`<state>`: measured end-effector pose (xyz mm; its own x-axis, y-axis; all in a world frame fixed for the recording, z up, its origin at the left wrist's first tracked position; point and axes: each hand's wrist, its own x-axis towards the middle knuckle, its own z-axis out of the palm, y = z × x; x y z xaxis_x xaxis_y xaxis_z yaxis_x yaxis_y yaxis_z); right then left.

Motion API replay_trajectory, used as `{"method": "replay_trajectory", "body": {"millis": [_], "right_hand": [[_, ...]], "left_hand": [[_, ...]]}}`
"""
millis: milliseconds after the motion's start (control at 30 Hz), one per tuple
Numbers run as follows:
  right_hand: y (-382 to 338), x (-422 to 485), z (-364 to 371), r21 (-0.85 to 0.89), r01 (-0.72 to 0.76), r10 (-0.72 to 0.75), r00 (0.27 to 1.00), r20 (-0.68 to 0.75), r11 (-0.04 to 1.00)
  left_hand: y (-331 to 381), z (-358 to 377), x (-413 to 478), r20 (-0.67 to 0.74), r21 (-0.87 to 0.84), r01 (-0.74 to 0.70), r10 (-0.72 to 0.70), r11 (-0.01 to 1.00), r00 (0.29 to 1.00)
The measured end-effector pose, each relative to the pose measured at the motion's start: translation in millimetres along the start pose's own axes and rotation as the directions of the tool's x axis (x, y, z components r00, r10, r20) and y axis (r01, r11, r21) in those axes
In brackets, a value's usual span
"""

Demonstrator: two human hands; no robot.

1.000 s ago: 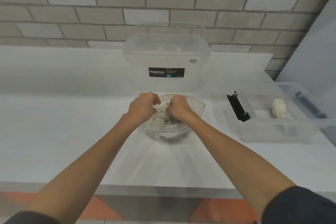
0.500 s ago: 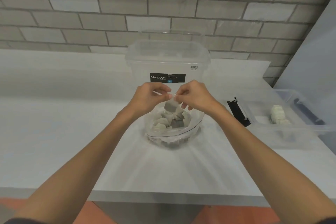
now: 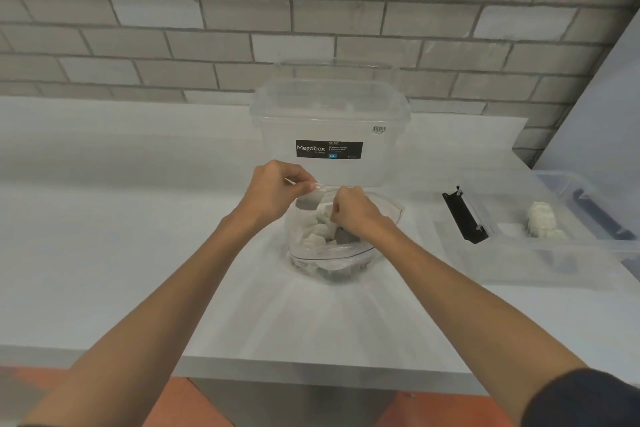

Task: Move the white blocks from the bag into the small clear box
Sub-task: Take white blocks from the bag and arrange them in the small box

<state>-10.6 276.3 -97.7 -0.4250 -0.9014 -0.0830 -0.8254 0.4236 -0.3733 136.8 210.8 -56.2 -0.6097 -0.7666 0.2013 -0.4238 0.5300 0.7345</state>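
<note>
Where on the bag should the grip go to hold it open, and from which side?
Grip the top rim of the bag, coming from above. It is limp clear film slumped mouth-up on the table, its base weighted by blocks, so only the rim stands free to pinch. The left hand pinches it there.

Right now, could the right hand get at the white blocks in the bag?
Probably yes. The left hand pinches the bag rim up, holding the mouth open, and the right hand sits at that mouth just above the white blocks, with nothing covering them.
</note>
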Motion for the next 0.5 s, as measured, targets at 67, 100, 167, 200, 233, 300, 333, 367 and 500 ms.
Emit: {"method": "replay_trajectory", "body": {"millis": [67, 100, 167, 200, 233, 300, 333, 367, 500], "right_hand": [[-2.8, -2.0, 4.7, -0.024, -0.011, 0.012, 1.000, 0.025, 1.000], [-3.5, -2.4, 6.6, -0.031, -0.015, 0.015, 1.000, 0.019, 0.999], [-4.5, -2.8, 9.5, -0.053, -0.018, 0.017, 1.000, -0.022, 0.998], [-4.5, -2.7, 10.9, -0.059, -0.016, 0.014, 0.999, -0.041, 0.998], [-4.1, -2.8, 11.7, -0.060, -0.010, 0.007, 0.999, -0.054, 0.998], [-3.4, -4.4, 11.0, -0.060, 0.001, -0.005, 0.998, -0.068, 0.998], [-2.7, -5.3, 9.3, -0.055, 0.001, -0.006, 0.997, -0.075, 0.998], [-1.5, -6.1, 7.0, -0.045, -0.002, -0.002, 0.997, -0.083, 0.999], [9.3, -10.9, -13.4, 0.108, -0.008, 0.019, 0.995, -0.099, 0.994]], "left_hand": [[-3.1, -3.3, -2.6, -0.005, 0.000, 0.012, -0.012, 1.000, 1.000], [-4.6, -4.6, -3.5, -0.010, -0.003, 0.016, -0.016, 1.000, 1.000], [-7.4, -6.3, -5.3, -0.017, -0.007, 0.025, -0.025, 1.000, 1.000], [-8.5, -6.7, -6.3, -0.018, -0.006, 0.031, -0.031, 0.999, 0.999], [-9.5, -6.6, -7.0, -0.017, -0.005, 0.037, -0.037, 0.999, 0.999], [-10.9, -6.1, -8.5, -0.014, 0.004, 0.047, -0.047, 0.999, 0.999], [-11.2, -5.6, -9.2, -0.012, 0.009, 0.054, -0.054, 0.998, 0.998], [-11.2, -5.5, -9.7, -0.010, 0.011, 0.062, -0.062, 0.998, 0.998], [-7.0, -8.0, -10.8, -0.017, -0.003, 0.063, -0.063, 0.998, 0.998]]}}
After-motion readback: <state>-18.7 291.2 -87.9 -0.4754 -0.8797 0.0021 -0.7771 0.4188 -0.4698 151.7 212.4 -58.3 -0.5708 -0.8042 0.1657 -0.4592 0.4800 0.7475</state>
